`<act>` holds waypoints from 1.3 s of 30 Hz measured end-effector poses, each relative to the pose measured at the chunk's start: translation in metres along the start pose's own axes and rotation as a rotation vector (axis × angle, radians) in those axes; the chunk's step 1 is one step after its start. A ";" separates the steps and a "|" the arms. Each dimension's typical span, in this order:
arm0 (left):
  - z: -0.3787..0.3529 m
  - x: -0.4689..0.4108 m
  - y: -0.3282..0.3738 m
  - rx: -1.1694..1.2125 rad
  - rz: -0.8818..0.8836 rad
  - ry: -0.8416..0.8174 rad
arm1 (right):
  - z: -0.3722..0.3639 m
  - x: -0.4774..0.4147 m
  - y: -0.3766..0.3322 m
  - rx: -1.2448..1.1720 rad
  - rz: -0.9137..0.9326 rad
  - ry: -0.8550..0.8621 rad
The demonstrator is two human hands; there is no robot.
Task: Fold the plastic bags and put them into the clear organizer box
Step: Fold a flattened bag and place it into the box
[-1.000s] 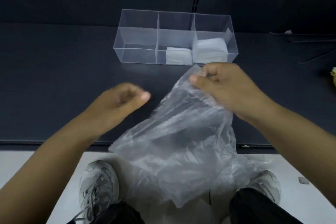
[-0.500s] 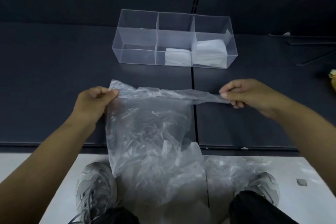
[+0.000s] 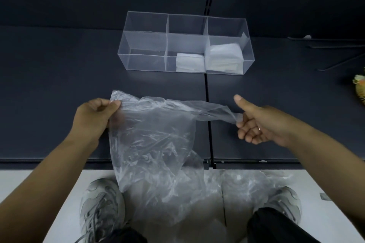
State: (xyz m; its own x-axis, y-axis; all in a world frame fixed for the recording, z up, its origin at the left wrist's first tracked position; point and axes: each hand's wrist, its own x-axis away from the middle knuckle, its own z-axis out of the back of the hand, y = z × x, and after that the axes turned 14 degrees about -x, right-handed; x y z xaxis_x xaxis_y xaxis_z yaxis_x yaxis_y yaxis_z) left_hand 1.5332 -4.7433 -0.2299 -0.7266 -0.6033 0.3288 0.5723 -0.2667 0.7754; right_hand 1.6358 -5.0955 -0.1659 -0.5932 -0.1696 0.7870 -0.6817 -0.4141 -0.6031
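Note:
A crumpled clear plastic bag (image 3: 156, 144) hangs over the shelf's front edge, stretched between my two hands. My left hand (image 3: 96, 116) pinches its top left corner. My right hand (image 3: 254, 122) grips the twisted right end of the top edge, thumb raised. The clear organizer box (image 3: 146, 61) stands further back on the dark shelf, with three compartments. A folded white bag (image 3: 189, 63) lies in the middle compartment and a thicker folded stack (image 3: 224, 57) fills the right one. The left compartment holds nothing.
More clear plastic bags (image 3: 246, 185) lie on the pale floor between my grey shoes (image 3: 100, 207). A yellowish object (image 3: 360, 89) sits at the shelf's right edge. A seam (image 3: 207, 104) runs down the dark shelf below the box.
My left hand took hold of the bag's left corner and my hands drew apart, spreading its top edge. My right hand has since shifted farther right and lifted its thumb.

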 end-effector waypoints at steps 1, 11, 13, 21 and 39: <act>0.000 0.000 0.000 0.001 0.001 0.002 | -0.002 0.002 0.003 0.006 0.018 -0.005; 0.003 0.001 0.007 0.105 0.057 -0.068 | 0.015 -0.019 0.008 0.116 0.444 0.127; 0.002 0.000 0.012 0.160 0.093 -0.119 | 0.022 -0.030 0.004 0.182 0.504 0.182; -0.012 -0.010 0.037 0.290 0.182 -0.198 | 0.043 -0.064 -0.023 0.291 0.624 0.427; 0.001 0.100 -0.014 0.452 0.390 -0.627 | -0.037 0.049 0.064 0.108 0.479 0.108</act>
State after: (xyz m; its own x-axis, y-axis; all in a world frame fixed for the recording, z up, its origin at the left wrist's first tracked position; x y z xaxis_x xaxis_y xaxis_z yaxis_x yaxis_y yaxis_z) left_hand 1.4527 -4.7994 -0.2073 -0.6618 -0.0280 0.7492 0.7149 0.2775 0.6418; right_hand 1.5472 -5.0969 -0.1711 -0.8737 -0.2717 0.4036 -0.2773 -0.4034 -0.8720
